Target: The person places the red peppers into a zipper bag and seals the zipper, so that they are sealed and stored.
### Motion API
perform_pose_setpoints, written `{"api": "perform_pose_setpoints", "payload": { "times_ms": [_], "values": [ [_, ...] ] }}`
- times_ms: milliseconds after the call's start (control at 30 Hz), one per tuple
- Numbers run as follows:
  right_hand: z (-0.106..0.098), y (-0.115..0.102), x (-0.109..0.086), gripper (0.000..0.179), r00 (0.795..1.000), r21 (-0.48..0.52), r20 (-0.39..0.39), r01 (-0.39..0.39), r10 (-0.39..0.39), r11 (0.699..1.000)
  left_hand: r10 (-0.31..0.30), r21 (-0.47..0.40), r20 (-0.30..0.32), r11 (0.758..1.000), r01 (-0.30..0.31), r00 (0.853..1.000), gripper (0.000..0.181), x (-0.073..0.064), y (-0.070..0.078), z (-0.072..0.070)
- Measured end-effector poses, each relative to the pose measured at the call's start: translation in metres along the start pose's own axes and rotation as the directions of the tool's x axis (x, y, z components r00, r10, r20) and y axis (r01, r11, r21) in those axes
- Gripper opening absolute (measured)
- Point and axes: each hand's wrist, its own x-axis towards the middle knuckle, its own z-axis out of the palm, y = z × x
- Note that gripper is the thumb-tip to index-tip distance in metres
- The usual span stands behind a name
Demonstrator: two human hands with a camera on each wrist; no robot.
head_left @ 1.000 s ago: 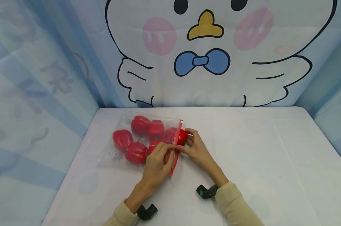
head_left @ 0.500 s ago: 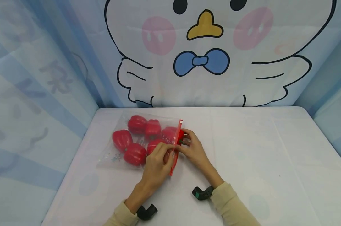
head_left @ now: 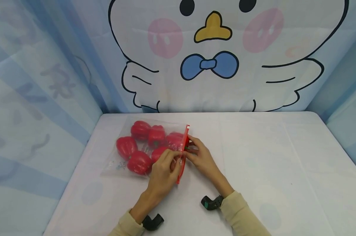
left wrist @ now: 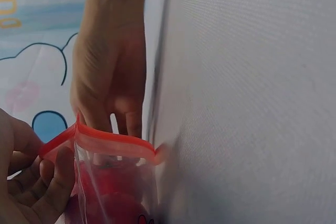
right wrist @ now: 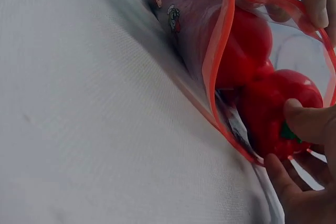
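Note:
A clear zip bag (head_left: 114,165) with a red zip rim (head_left: 185,139) lies on its side, its mouth facing right. Several red bell peppers (head_left: 139,162) are inside. My left hand (head_left: 165,170) pinches the near part of the rim, and the left wrist view shows thumb and fingers on the red strip (left wrist: 118,137). At the mouth, my right hand (head_left: 202,159) holds another red bell pepper (right wrist: 278,106) with its green stem toward the palm. The thumb (right wrist: 304,121) lies on that pepper, which sits mostly within the gaping rim, against a pepper deeper in.
The bag rests on a white-covered table (head_left: 269,157), toward its left side. Behind stands a cloth backdrop (head_left: 207,91) with a cartoon figure, and a blue-and-white curtain (head_left: 42,108) hangs at the left. Black wrist devices (head_left: 211,202) sit below both hands.
The right hand has moved left, carrying its bell pepper from outside the rim into the bag's mouth. Peppers inside shifted slightly left. The left hand keeps its pinch on the rim.

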Motion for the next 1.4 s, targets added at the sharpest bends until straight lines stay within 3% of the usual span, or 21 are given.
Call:
{"api": "perform_pose_setpoints", "payload": {
  "times_ms": [133, 333, 700, 967, 1400],
  "values": [
    [0.001, 0.001, 0.0, 0.065, 0.999, 0.012, -0.036, 0.027, -0.027, 1.0, -0.008, 0.0, -0.001, 1.0, 0.008, 1.0, 0.025, -0.001, -0.001, 0.0],
    [0.008, 0.0, 0.0, 0.059, 0.993, 0.063, -0.118, 0.0, 0.007, 0.998, -0.015, -0.008, 0.009, 1.0, 0.015, 1.0, 0.025, -0.002, 0.0, 0.0],
    [0.015, -0.001, 0.0, 0.054, 0.991, 0.101, -0.136, -0.004, 0.018, 0.995, 0.007, -0.018, -0.01, 1.0, -0.007, 1.0, 0.021, -0.001, -0.001, 0.003],
    [0.019, 0.002, 0.001, 0.037, 0.969, 0.129, -0.238, -0.04, 0.07, 0.991, -0.02, -0.013, 0.013, 1.0, 0.02, 1.0, 0.021, -0.003, 0.0, 0.003],
    [0.018, 0.002, 0.001, 0.026, 0.965, 0.161, -0.252, -0.04, 0.08, 0.986, -0.022, -0.019, 0.016, 1.0, 0.023, 1.0, 0.021, -0.002, 0.001, 0.002]
  ]
}}
